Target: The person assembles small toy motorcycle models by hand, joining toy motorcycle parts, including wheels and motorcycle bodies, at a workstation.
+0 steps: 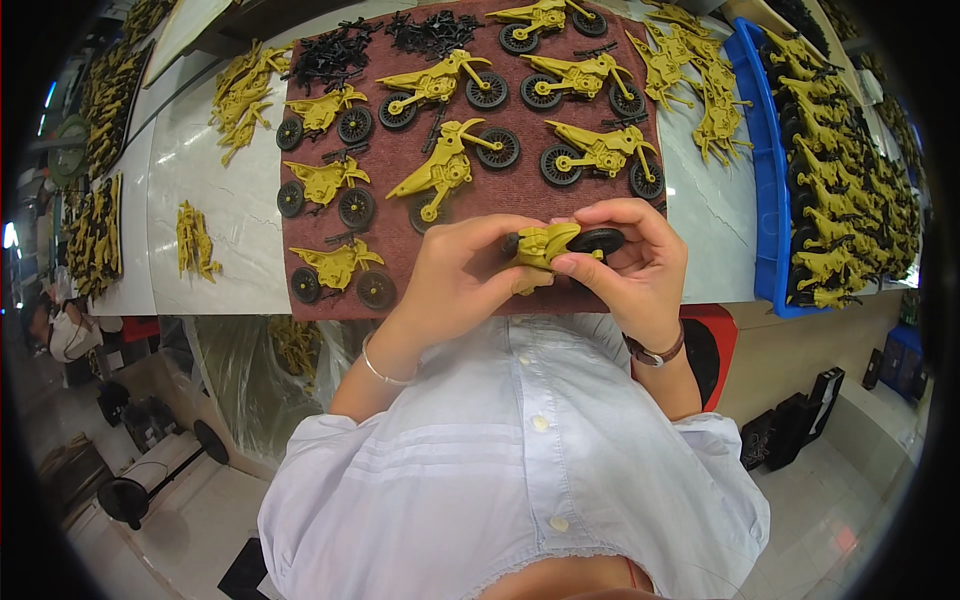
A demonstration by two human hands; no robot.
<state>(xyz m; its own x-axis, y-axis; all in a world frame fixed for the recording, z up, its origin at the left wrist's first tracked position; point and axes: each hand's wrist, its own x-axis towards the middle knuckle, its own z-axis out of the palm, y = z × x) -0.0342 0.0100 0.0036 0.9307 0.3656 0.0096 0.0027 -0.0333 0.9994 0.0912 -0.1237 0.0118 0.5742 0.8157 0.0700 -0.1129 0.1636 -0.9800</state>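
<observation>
Between both hands, over the front edge of a dark red cloth (390, 225), I hold a yellow toy motorcycle (545, 245) with a black wheel (597, 241). My left hand (465, 268) closes on one end of the yellow body. At the other end my right hand (635, 265) has its thumb and fingers around the wheel side. Just beyond the hands lies a yellow toy motorcycle (437, 172), its lower wheel partly hidden by my left hand. More toy motorcycles with black wheels lie in columns on the cloth, several with small black handlebars (348, 152) beside them.
Two heaps of small black parts (332, 52) sit at the cloth's far left. Loose yellow bodies (243, 100) lie on the pale tabletop (180, 150) at both sides. On the right, a blue tray (768, 180) holds rows of yellow motorcycles. A red stool (718, 345) stands below the table edge.
</observation>
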